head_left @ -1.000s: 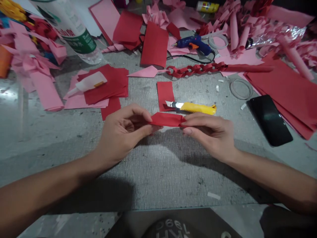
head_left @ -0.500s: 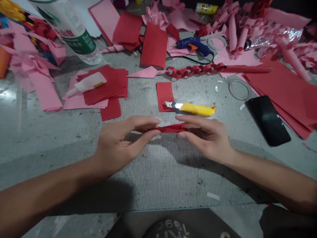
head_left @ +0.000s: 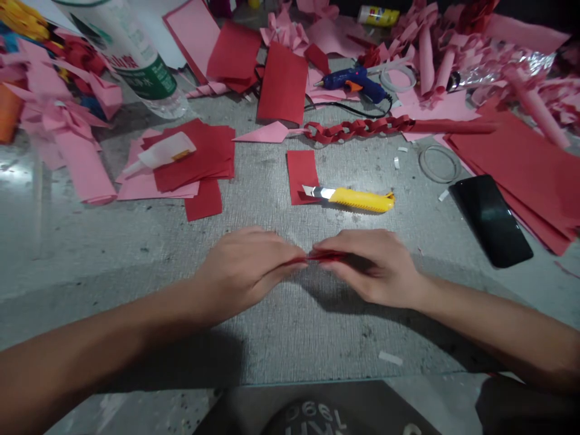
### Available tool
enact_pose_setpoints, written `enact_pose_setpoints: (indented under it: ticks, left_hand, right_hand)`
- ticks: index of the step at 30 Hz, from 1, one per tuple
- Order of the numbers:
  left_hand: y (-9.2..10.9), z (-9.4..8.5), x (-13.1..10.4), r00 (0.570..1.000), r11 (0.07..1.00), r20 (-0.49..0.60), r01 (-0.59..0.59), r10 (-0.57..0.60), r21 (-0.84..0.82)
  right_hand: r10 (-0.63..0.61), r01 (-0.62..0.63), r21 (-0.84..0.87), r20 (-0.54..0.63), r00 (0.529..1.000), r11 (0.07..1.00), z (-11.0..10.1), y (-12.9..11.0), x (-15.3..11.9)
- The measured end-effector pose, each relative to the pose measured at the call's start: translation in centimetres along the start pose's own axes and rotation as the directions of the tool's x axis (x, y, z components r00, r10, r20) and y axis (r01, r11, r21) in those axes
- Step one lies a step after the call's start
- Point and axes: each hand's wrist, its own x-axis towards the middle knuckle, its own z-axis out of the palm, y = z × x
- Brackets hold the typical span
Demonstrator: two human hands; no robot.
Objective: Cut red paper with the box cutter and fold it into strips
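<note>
Between both hands is a narrow folded strip of red paper (head_left: pixel 331 256), seen edge-on and mostly covered by fingers. My left hand (head_left: pixel 254 263) pinches its left end. Thumb and fingers of my right hand (head_left: pixel 374 266) close on the other end, the fingertips of both hands almost meeting. Just beyond them a yellow utility knife (head_left: pixel 360 199) lies with its blade out over a small red paper rectangle (head_left: pixel 301 172). Farther back, a red paper chain (head_left: pixel 357 128) joins a pink pointed paper piece (head_left: pixel 263 133) to a red paper roll (head_left: pixel 453 125).
Left stands a water bottle (head_left: pixel 151 78), near a white glue bottle (head_left: pixel 165 150) on red and pink sheets. A blue glue gun (head_left: pixel 351 81) with its cord lies at the back. Right are a black phone (head_left: pixel 492 220), a clear ring (head_left: pixel 439 163) and red sheets (head_left: pixel 525 163).
Both hands have come nearer to me and closer together, still holding the red paper strip. Less of the strip shows between the fingers. The things on the table stay put.
</note>
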Motion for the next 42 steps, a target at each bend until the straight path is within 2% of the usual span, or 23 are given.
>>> enact_pose_setpoints:
  ticks: [2,4,10,14,22,30,37,42]
  left_hand:
    - [-0.1,0.0,-0.1,1.000,1.000,0.005,-0.017,0.017,0.011]
    - [-0.1,0.0,0.0,1.000,1.000,0.008,-0.015,0.015,0.010]
    - [-0.3,-0.2,0.5,0.998,0.998,-0.054,-0.013,0.016,0.066]
    - [-0.3,-0.3,0.6,0.998,0.997,-0.042,-0.043,0.046,0.060]
    - [-0.3,-0.3,0.7,0.998,0.999,-0.054,0.022,-0.020,0.035]
    - [-0.4,-0.4,0.6,0.996,0.996,-0.003,0.084,-0.084,-0.027]
    - [-0.9,-0.3,1.0,0.990,0.990,-0.074,0.113,-0.119,-0.087]
    - [-0.4,-0.7,1.0,0.983,0.984,-0.091,0.152,-0.161,-0.094]
  right_hand:
    - [-0.043,0.044,-0.026,0.052,0.998,0.999,0.1,0.2,0.0]
    - [-0.056,0.059,-0.054,0.056,0.997,0.997,0.2,0.3,0.0]
    - [0.084,-0.085,-0.008,-0.055,0.995,0.996,-0.1,0.0,0.2]
    - [0.076,-0.076,0.015,-0.010,0.997,0.997,-0.2,0.0,0.3]
    - [0.125,-0.124,0.023,-0.034,0.992,0.992,-0.3,0.0,0.4]
    - [0.058,-0.059,0.023,0.006,0.998,0.998,0.0,0.4,0.2]
    - [0.133,-0.131,0.073,-0.019,0.991,0.989,-0.2,0.6,0.3]
    - [0.232,-0.227,0.149,-0.020,0.972,0.963,-0.5,0.2,0.7]
